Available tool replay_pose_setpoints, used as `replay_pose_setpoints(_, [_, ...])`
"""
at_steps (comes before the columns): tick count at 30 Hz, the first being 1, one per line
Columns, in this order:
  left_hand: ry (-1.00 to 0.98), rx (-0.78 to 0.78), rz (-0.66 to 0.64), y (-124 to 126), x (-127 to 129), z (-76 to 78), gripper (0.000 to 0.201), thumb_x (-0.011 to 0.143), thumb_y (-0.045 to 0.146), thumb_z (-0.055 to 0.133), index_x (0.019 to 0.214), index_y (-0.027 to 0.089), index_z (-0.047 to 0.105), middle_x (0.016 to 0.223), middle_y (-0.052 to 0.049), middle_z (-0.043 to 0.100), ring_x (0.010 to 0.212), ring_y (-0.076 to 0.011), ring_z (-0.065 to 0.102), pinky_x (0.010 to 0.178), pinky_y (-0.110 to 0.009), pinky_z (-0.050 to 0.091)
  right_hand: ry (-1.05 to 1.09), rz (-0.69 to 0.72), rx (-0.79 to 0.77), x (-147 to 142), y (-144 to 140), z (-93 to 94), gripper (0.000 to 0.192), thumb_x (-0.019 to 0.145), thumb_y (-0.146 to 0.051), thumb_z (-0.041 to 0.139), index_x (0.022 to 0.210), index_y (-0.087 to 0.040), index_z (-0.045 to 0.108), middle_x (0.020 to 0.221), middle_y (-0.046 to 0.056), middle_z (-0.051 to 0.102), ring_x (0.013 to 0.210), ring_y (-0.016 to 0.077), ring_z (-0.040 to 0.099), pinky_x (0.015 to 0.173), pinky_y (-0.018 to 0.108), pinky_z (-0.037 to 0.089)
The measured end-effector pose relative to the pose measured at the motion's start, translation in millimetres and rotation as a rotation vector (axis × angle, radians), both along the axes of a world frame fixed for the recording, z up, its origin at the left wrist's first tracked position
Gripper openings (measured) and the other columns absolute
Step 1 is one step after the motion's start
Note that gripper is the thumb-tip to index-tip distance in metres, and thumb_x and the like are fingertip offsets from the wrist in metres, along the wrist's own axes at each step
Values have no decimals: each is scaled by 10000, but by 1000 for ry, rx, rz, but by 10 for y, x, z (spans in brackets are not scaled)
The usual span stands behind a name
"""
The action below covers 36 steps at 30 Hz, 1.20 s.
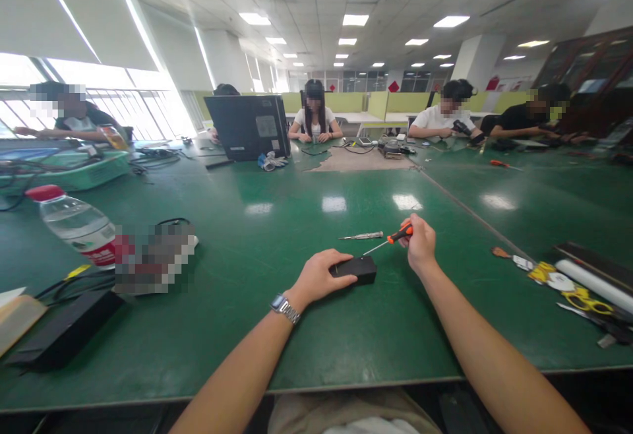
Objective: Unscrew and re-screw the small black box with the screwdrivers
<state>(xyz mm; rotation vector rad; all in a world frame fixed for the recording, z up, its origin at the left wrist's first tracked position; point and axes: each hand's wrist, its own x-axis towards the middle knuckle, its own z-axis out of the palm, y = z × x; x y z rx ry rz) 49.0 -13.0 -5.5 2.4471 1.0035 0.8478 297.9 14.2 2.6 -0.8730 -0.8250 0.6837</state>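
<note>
A view from the head over a wide green table; two bare forearms rise from the bottom edge toward the middle of the frame. The left hand, a watch on its wrist, lies over a small black box just below centre, fingers pressing down on its near end, so that end is hidden. The right hand, just right of the box, pinches the orange handle of a screwdriver; the thin shaft slants down and left, its tip at or just above the box's far edge; whether it touches cannot be told. A second, silver screwdriver lies loose on the table just behind. At left a clear bottle with a red cap lies on its side beside a pixelated patch that hides something; a black slab sits lower left, partly cut off. At the right edge, yellow scissors and a white roll run out of frame. Across the top, several seated people with blurred faces, and the back of a black laptop.
</note>
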Motion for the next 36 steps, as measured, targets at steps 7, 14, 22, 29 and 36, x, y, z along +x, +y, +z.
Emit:
replay_pose_setpoints(7, [-7, -4, 0, 5, -1, -6, 421, 775, 452, 693, 1123, 219, 648, 1005, -50, 668, 890, -213, 615, 810, -295, 466, -76, -62, 23, -23, -27, 33, 343, 794, -456, 536, 603, -172, 551, 430, -67, 418, 316, 63, 362, 301, 187, 272])
replay_pose_setpoints(14, [-8, -16, -5, 6, -6, -9, 422, 773, 447, 695, 1125, 219, 646, 1011, -52, 669, 897, -214, 614, 807, -295, 463, -32, -60, 53, 5, -47, 87, 330, 800, -421, 528, 589, -168, 545, 412, -68, 416, 294, 65, 369, 291, 189, 270])
replay_pose_setpoints(22, [1, -17, 0, -4, -7, -2, 422, 773, 446, 694, 1129, 224, 645, 1013, -51, 669, 898, -215, 614, 804, -292, 462, -43, -26, 69, -16, -65, 87, 326, 803, -414, 536, 593, -165, 550, 427, -63, 428, 295, 62, 360, 291, 191, 261])
replay_pose_setpoints(29, [0, -11, 7, 14, -5, -23, 426, 770, 452, 697, 1127, 227, 645, 1001, -47, 668, 886, -212, 614, 792, -289, 463, -106, -49, 39, -4, -79, 62, 315, 802, -410, 522, 595, -174, 544, 448, -63, 421, 326, 67, 358, 308, 195, 265])
replay_pose_setpoints(36, [3, -9, 8, 19, -7, -24, 422, 762, 449, 704, 1121, 237, 644, 1004, -36, 671, 887, -209, 617, 782, -280, 464, -584, 36, 55, -44, -196, 450, 268, 794, -381, 578, 642, -167, 630, 572, -19, 538, 486, 97, 471, 449, 223, 376])
